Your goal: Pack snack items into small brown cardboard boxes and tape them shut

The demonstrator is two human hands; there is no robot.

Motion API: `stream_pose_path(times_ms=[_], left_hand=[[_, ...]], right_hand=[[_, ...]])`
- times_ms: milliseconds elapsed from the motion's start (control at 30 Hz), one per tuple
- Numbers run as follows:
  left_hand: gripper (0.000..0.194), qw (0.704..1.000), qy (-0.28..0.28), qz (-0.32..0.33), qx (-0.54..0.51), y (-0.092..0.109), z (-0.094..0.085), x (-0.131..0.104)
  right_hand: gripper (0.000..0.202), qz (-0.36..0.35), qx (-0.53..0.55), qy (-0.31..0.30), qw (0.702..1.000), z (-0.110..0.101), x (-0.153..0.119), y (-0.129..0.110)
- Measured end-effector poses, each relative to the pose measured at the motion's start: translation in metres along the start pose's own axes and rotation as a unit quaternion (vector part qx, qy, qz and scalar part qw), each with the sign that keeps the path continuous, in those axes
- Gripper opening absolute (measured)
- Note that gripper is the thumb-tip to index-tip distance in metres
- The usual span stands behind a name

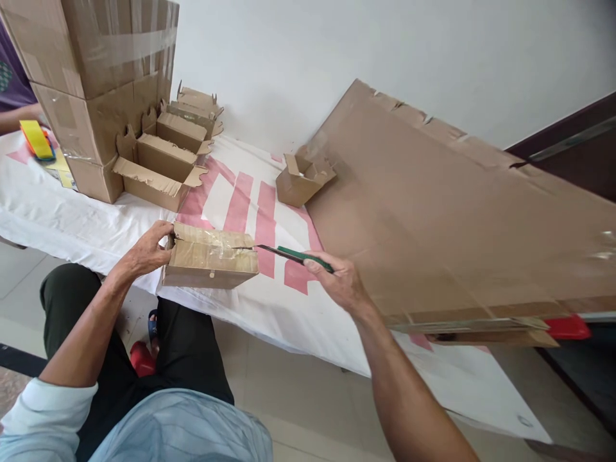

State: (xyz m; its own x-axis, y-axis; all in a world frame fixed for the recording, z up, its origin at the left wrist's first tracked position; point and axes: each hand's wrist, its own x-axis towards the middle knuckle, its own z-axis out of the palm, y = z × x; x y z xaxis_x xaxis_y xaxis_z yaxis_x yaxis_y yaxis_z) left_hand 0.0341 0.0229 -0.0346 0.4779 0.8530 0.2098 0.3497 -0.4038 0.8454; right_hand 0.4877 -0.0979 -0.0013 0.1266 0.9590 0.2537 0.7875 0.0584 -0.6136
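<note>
A small cardboard box (212, 260) with clear tape across its top lies on the cloth-covered table close to my body. My left hand (147, 251) grips the box at its left end, fingers at the upper edge. In my right hand (337, 277) is a green utility knife (301, 255), held by its handle with the blade pointing left. The blade's tip is at the right end of the box's top seam, which stands partly parted there. Whether the tip touches the cardboard I cannot tell.
Several opened small boxes (158, 170) line the table beside tall taped cartons (108, 96). Another open box (303, 179) stands by a large cardboard carton (447, 218) at right. A yellow tape roll (37, 140) lies at far left, near another person's arm (19, 120).
</note>
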Motion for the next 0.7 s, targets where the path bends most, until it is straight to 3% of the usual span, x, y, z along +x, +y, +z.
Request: stream_pose_path(times_ms=[167, 333, 433, 533, 600, 700], left_hand=[[0.028, 1.0, -0.015, 0.006, 0.001, 0.003, -0.003, -0.001], [0.029, 1.0, -0.029, 0.006, 0.0, 0.004, -0.004, -0.001], [0.039, 0.999, -0.022, 0.004, -0.027, 0.0, -0.004, -0.001], [0.052, 0.999, -0.021, 0.005, -0.049, -0.003, -0.005, 0.0], [0.055, 0.999, -0.027, 0.007, -0.045, -0.002, -0.006, 0.001], [0.044, 0.999, -0.037, 0.01, -0.025, 0.001, -0.006, 0.001]], right_hand=[[0.055, 0.091, 0.038, 0.101, 0.99, 0.058, -0.053, 0.042], [0.049, 0.135, 0.074, 0.118, 0.981, 0.099, -0.088, 0.056], [0.051, 0.164, 0.115, 0.158, 0.967, 0.094, -0.086, 0.049], [0.049, 0.152, 0.164, 0.172, 0.959, 0.075, -0.068, 0.028], [0.048, 0.119, 0.164, 0.143, 0.969, 0.06, -0.053, 0.007], [0.045, 0.046, 0.134, 0.059, 0.988, 0.045, -0.03, -0.031]])
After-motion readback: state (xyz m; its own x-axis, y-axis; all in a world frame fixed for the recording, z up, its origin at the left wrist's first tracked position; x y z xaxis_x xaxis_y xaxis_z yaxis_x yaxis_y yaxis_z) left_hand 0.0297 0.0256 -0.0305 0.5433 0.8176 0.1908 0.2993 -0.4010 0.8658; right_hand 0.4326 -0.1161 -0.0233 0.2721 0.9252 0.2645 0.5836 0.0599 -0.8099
